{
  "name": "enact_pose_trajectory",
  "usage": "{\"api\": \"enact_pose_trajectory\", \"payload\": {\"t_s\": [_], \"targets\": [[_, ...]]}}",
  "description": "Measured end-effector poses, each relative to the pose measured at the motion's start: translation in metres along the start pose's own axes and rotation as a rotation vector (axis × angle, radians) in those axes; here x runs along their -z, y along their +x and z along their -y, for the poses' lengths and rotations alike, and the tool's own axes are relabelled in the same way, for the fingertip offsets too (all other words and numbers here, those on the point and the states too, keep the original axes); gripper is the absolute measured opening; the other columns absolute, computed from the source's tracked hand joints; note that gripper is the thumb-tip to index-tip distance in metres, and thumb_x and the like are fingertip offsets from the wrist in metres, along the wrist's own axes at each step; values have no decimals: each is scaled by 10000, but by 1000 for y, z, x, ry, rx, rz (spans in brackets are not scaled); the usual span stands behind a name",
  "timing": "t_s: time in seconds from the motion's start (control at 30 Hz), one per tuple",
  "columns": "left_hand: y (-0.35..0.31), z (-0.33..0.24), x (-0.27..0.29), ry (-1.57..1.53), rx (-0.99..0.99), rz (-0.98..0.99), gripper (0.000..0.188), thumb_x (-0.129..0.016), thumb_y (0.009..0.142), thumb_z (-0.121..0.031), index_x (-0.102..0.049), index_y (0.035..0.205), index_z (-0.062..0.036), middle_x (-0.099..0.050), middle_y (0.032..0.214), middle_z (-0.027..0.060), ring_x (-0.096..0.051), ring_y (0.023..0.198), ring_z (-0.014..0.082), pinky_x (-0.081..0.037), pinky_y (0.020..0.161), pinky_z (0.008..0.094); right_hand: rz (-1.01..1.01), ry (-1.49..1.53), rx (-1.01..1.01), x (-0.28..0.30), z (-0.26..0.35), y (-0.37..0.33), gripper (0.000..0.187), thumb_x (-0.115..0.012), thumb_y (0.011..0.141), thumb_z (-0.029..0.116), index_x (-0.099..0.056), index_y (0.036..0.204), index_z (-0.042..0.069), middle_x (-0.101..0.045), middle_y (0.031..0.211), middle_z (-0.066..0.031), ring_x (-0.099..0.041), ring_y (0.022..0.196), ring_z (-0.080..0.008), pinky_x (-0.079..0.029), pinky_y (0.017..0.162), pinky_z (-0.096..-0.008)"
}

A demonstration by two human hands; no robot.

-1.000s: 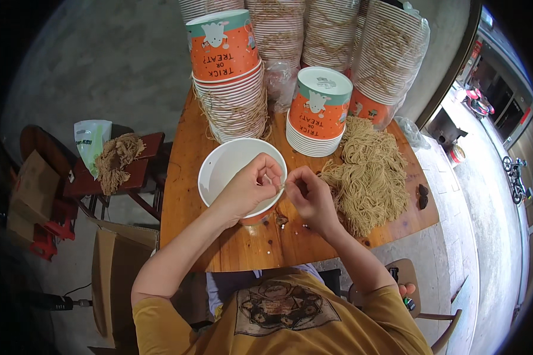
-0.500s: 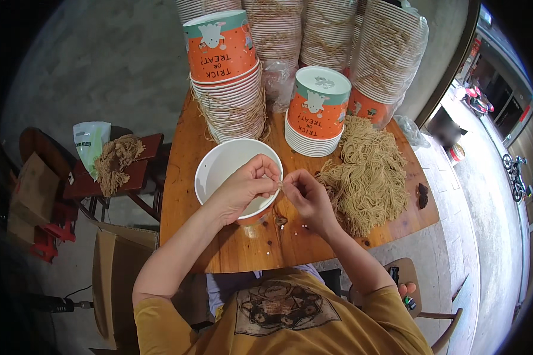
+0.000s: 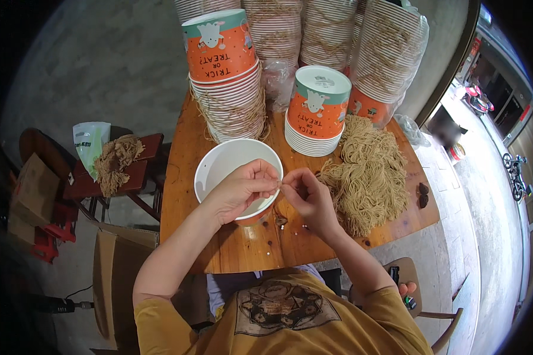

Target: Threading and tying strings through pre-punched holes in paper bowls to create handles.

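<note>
A white-lined paper bucket (image 3: 219, 163) stands upright on the wooden table before me. Over its right rim my left hand (image 3: 251, 188) is closed in a pinch. Just to the right, my right hand (image 3: 305, 195) pinches too, its fingertips meeting those of the left. Whatever lies between the fingertips is too small to name. Beside my right hand is a heap of tan cord (image 3: 370, 177). Upside-down orange and green paper buckets stand in a short stack (image 3: 318, 112) behind the hands and in a taller stack (image 3: 222, 53) with cord handles at the left.
More bucket stacks, some in clear plastic (image 3: 391, 53), line the table's back. Small white bits lie on the tabletop (image 3: 237, 251), with dark brown lumps (image 3: 423, 195) at its right edge. To the left are a bench (image 3: 151, 148) with cord and an open cardboard box (image 3: 121, 266).
Both hands stay pinched together in nearly the same place. The left hand has dipped slightly, and the right fingers have shifted a little.
</note>
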State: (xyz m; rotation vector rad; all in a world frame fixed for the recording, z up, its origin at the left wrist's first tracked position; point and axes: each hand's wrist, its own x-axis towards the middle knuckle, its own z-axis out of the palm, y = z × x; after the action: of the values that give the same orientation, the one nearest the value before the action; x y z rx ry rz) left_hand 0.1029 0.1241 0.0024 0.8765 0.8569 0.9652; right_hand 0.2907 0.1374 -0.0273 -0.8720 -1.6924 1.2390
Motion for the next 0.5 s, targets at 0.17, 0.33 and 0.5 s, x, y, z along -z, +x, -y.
{"api": "enact_pose_trajectory", "payload": {"t_s": [0.17,0.33,0.5], "targets": [[-1,0,-2,-8,3,-29,141,-620,836,-18,-547,954,-42,-559,867,17,-524,757,87,-453,708,209,-120,-368,249,-2,8,-2,149,-647,825,80,-590,962,81,-550,707,-44,-558,566,-148,-458,518,-274],[0,1,-1,65,-23,-43,129,-612,842,-23,-548,954,-35,-559,876,20,-526,766,84,-458,719,213,-128,-577,432,0,0,-1,126,-639,836,85,-610,957,66,-599,759,-43,-570,585,-168,-465,527,-283],[-4,1,-9,235,-97,-54,168,-592,861,-22,-526,1014,-35,-537,926,12,-517,838,85,-447,769,221,-148,-481,403,-1,2,0,109,-632,843,104,-613,945,73,-622,798,-69,-616,609,-231,-498,546,-327]]}}
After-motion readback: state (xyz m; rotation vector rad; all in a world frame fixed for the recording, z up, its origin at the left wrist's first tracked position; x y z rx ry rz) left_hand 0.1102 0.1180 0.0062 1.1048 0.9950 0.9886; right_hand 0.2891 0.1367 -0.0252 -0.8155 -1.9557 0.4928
